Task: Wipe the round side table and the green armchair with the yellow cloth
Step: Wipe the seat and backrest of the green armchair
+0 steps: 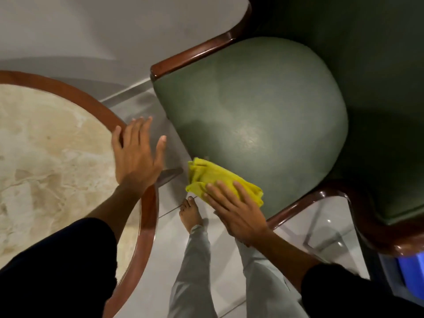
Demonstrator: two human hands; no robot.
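Note:
The green armchair fills the upper right, its rounded seat cushion framed by dark wooden arms. My right hand presses the crumpled yellow cloth flat against the front edge of the seat cushion. The round side table, with a beige marble top and a brown wooden rim, stands at the left. My left hand hovers with fingers spread over the table's right rim and holds nothing.
Pale floor tiles run between table and chair, where my bare foot and grey trouser legs stand. A grey wall lies behind. A blue object shows at the right edge beneath the chair's arm.

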